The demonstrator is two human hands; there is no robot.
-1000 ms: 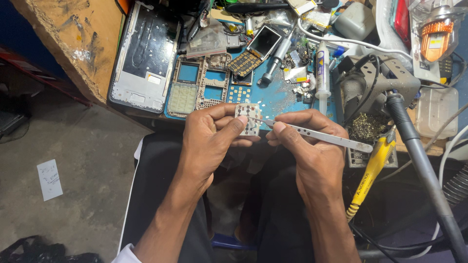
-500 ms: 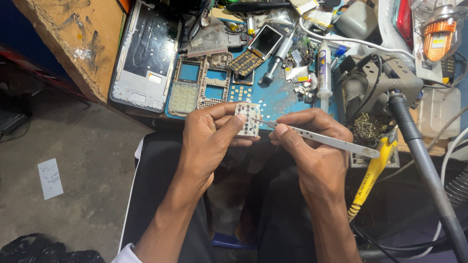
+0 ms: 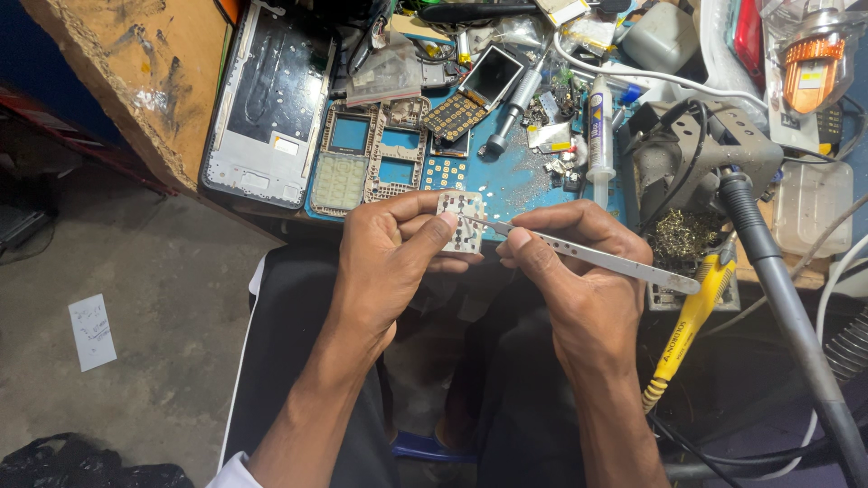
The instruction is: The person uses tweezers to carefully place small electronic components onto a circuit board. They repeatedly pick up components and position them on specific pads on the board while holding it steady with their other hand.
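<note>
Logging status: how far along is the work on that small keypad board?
Done: phones are stripped, frames and a back shell lie on the blue mat. In hand: left hand holds the small keypad board; right hand works tweezers at it. Left: nothing reassembled, parts remain loose.

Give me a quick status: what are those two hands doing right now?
Left hand pinching small white keypad board. Right hand gripping metal tweezers, tips on board. Nothing between hands; cluttered blue mat beyond.

Bare forearms, white cuff [image 3: 233, 470] (left), dark trousers [image 3: 298, 361]
</note>
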